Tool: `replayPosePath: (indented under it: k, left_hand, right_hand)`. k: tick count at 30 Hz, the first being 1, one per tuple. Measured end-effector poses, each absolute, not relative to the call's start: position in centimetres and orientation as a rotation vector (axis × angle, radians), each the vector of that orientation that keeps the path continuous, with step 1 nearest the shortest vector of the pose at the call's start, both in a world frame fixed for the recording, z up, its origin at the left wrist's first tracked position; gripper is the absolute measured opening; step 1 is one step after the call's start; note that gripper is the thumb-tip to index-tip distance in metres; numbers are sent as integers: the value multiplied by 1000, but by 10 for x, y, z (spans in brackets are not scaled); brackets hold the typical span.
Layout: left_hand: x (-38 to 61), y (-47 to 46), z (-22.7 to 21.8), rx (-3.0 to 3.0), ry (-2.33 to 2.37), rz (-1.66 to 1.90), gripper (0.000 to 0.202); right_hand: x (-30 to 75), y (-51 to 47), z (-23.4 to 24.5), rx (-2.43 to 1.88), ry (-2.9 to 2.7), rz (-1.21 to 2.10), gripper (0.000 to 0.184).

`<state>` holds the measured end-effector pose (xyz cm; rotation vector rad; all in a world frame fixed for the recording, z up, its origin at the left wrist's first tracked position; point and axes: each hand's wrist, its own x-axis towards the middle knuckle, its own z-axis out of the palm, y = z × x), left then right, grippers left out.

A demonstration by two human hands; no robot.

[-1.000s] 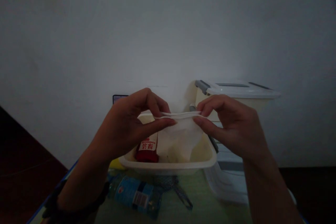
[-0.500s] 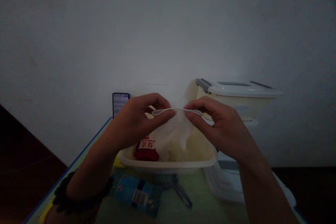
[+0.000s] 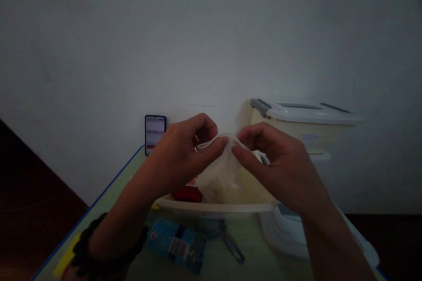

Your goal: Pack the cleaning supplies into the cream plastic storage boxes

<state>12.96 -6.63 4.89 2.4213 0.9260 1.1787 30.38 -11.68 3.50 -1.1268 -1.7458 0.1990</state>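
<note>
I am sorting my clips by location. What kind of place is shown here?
Probably a room at home: a plain white wall, a green table against it, plastic storage boxes and a phone propped up.

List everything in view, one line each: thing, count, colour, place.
plastic bag: one, clear whitish, pinched at its top edge between both hands above the tub
tub: one, cream, on the table, open
red packet: one, red with white label, inside the tub
bottle: one, blue label, lying on the table before the tub
cord: one, dark patterned, beside the bottle
lidded box: one, cream with pale lid, right rear
phone: one, lit screen, upright against the wall
table: one, pale green, blue edge
left hand: one, dark bead bracelet on wrist
right hand: one, bare
</note>
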Motion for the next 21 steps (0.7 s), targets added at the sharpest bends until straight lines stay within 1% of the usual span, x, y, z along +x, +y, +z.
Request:
replayPosePath:
  k: [3,7,10,15,21]
  left_hand:
    - [130,-69,49,2457,914,1175,17]
    - [124,-70,50,2474,840,1013,13]
    - [118,-70,53,2466,712,913,14]
    - [117,-68,53,2442,684,936,16]
    - [119,-68,52,2413,712,908,7]
  right_hand:
    - [301,-119,34,-1092,-1770,322,7]
    - [300,-119,34,-1087,-1822,409,8]
    - [300,-118,36,-1119,-1837,372,6]
    - [302,-119,39,-1215,-1813,209,7]
    - [301,-118,39,-1160,-1953,218,12]
